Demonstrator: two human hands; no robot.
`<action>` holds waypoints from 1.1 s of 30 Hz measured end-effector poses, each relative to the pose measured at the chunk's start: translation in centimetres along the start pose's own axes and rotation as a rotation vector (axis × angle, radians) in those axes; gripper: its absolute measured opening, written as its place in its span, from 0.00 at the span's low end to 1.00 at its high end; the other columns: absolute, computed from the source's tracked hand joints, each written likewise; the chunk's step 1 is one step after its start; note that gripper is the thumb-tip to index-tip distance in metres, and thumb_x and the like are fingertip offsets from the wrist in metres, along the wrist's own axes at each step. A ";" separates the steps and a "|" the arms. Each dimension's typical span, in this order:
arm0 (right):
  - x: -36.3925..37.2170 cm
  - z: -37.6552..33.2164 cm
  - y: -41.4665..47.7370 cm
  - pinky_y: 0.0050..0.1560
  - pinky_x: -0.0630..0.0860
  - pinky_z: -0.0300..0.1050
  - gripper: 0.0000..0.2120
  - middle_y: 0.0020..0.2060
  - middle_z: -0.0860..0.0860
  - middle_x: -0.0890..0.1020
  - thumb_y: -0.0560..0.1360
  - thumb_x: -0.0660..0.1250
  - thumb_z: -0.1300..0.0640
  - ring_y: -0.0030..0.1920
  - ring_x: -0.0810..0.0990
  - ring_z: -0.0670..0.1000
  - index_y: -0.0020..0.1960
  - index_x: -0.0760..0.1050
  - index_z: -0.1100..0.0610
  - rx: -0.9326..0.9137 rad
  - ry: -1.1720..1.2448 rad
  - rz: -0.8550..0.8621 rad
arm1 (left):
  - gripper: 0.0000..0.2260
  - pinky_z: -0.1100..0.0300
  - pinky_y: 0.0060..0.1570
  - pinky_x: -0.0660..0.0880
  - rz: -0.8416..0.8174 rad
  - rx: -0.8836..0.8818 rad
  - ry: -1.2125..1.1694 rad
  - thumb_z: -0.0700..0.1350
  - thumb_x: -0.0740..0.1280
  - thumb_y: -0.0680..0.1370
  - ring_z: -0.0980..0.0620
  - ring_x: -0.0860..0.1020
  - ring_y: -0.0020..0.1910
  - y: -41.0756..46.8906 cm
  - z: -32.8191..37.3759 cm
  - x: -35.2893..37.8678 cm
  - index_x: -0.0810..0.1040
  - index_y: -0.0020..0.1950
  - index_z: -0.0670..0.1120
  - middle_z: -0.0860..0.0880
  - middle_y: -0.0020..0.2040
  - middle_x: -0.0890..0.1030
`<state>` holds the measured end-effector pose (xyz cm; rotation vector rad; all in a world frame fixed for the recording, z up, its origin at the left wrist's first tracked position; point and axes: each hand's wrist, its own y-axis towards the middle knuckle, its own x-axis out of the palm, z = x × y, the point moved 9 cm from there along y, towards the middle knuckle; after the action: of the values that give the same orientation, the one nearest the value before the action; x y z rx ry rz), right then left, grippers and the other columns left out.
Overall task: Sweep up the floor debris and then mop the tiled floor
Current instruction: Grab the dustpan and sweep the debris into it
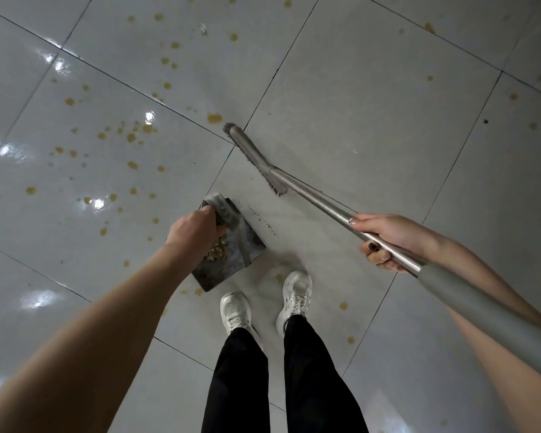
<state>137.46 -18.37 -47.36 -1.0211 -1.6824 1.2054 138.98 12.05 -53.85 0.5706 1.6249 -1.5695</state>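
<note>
Right now your left hand (pixel 197 229) curls round the handle of the dark grey metal dustpan (pixel 235 260), and the thin line of dirt (pixel 263 220) runs along its lip, between it and the grey-bristled broom head (pixel 256 160) whose steel shaft (pixel 319 205) your right hand (pixel 384 242) grips

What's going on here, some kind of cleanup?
Yes. A person is sweeping a tiled floor. Their left hand grips a dark dustpan that already holds a small pile of debris. Their right hand holds the metal handle of a broom, whose head is a short way beyond the pan. A thin line of dust lies by the pan's edge, and yellow-brown spots dot the tiles, so mopping has not started.
</note>
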 end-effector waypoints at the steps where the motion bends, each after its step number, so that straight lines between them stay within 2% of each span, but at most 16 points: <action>1: 0.1 0.1 0.2 0.16 0.60 0.29 0.08 0.19 0.47 0.66 0.82 0.53 0.54 0.14 0.62 0.43 0.49 0.70 0.48 0.004 -0.016 0.018 | 0.17 0.55 0.35 0.71 0.002 -0.002 0.000 0.54 0.63 0.78 0.43 0.79 0.39 0.2 0.3 0.0 0.71 0.56 0.41 0.44 0.40 0.78; 4: 0.7 0.9 1.0 0.16 0.60 0.28 0.07 0.18 0.48 0.67 0.82 0.53 0.53 0.14 0.62 0.43 0.52 0.69 0.47 0.038 -0.010 0.029 | 0.18 0.55 0.35 0.71 0.000 -0.018 -0.032 0.54 0.62 0.78 0.42 0.79 0.40 0.8 0.5 0.4 0.71 0.56 0.40 0.43 0.40 0.78; 7: 2.2 2.2 1.9 0.16 0.59 0.27 0.06 0.17 0.48 0.66 0.82 0.52 0.51 0.13 0.62 0.43 0.49 0.66 0.49 0.109 0.069 -0.022 | 0.16 0.55 0.35 0.70 0.007 -0.017 -0.034 0.52 0.63 0.78 0.43 0.77 0.38 1.3 0.0 0.2 0.72 0.55 0.40 0.44 0.39 0.77; 10: 5.0 4.4 2.7 0.13 0.57 0.29 0.22 0.15 0.48 0.64 0.81 0.51 0.44 0.11 0.62 0.44 0.35 0.65 0.56 0.271 0.125 -0.155 | 0.15 0.55 0.36 0.71 0.005 -0.011 -0.039 0.51 0.63 0.78 0.42 0.78 0.40 1.6 -0.2 0.2 0.71 0.55 0.39 0.42 0.41 0.79; 12: 6.5 5.3 2.7 0.12 0.58 0.31 0.26 0.15 0.48 0.63 0.80 0.51 0.42 0.11 0.61 0.43 0.28 0.63 0.57 0.335 0.164 -0.249 | 0.14 0.54 0.38 0.72 -0.011 -0.002 -0.063 0.51 0.63 0.78 0.39 0.79 0.42 1.6 0.2 0.7 0.71 0.53 0.40 0.40 0.44 0.80; 15: 6.5 5.2 2.0 0.11 0.60 0.31 0.19 0.17 0.48 0.64 0.81 0.52 0.46 0.12 0.62 0.43 0.36 0.62 0.56 0.315 0.217 -0.319 | 0.15 0.52 0.40 0.74 -0.014 -0.013 -0.094 0.51 0.63 0.78 0.38 0.79 0.44 1.9 0.5 0.8 0.71 0.55 0.39 0.39 0.46 0.80; 19: 3.1 3.6 -0.1 0.12 0.61 0.30 0.08 0.20 0.48 0.64 0.81 0.53 0.52 0.13 0.63 0.43 0.48 0.68 0.51 0.201 0.135 -0.201 | 0.15 0.54 0.37 0.68 -0.039 -0.013 -0.060 0.50 0.62 0.78 0.39 0.78 0.44 2.7 0.7 0.4 0.70 0.55 0.38 0.38 0.47 0.79; 21: 1.5 2.5 -1.1 0.13 0.61 0.30 0.07 0.20 0.48 0.65 0.81 0.53 0.53 0.13 0.63 0.43 0.53 0.70 0.48 0.150 0.071 -0.122 | 0.15 0.54 0.37 0.67 -0.053 -0.002 -0.056 0.50 0.62 0.79 0.39 0.78 0.44 2.8 1.1 0.3 0.70 0.56 0.38 0.38 0.47 0.79; 25: -0.7 0.8 -1.8 0.16 0.61 0.29 0.15 0.22 0.49 0.66 0.81 0.54 0.53 0.14 0.64 0.44 0.67 0.67 0.52 0.074 -0.081 0.061 | 0.16 0.54 0.38 0.67 -0.065 0.029 -0.065 0.50 0.62 0.79 0.39 0.77 0.44 2.6 1.7 0.2 0.70 0.57 0.38 0.39 0.45 0.79; 27: -0.7 0.7 -1.4 0.17 0.61 0.29 0.15 0.25 0.51 0.66 0.81 0.54 0.53 0.14 0.65 0.44 0.66 0.68 0.52 0.063 -0.161 0.147 | 0.15 0.55 0.38 0.67 -0.080 0.034 -0.074 0.50 0.63 0.78 0.43 0.74 0.39 2.5 1.5 0.2 0.71 0.56 0.38 0.43 0.40 0.75; 29: 0.5 1.6 -0.6 0.18 0.62 0.28 0.11 0.27 0.51 0.65 0.82 0.54 0.54 0.13 0.64 0.44 0.62 0.68 0.54 0.097 -0.172 0.161 | 0.16 0.55 0.37 0.66 -0.078 0.042 -0.070 0.50 0.63 0.78 0.45 0.71 0.37 2.4 1.2 0.2 0.71 0.56 0.38 0.46 0.37 0.71; 31: 2.8 3.1 0.4 0.17 0.62 0.27 0.05 0.27 0.52 0.65 0.82 0.53 0.54 0.12 0.64 0.43 0.56 0.64 0.51 0.150 -0.142 0.104 | 0.17 0.55 0.37 0.65 -0.068 0.055 -0.055 0.51 0.64 0.78 0.43 0.73 0.38 2.2 1.0 0.1 0.71 0.55 0.37 0.43 0.38 0.73; 33: 5.1 4.7 1.4 0.16 0.61 0.27 0.04 0.25 0.51 0.66 0.82 0.53 0.53 0.12 0.64 0.43 0.56 0.62 0.51 0.199 -0.095 0.015 | 0.17 0.55 0.37 0.66 -0.058 0.085 -0.035 0.51 0.64 0.78 0.40 0.77 0.41 2.0 0.9 0.2 0.71 0.55 0.37 0.39 0.42 0.78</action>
<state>131.58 -14.76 -48.92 -0.8677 -1.5911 1.4195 140.64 11.36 -55.20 0.5424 1.5677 -1.6884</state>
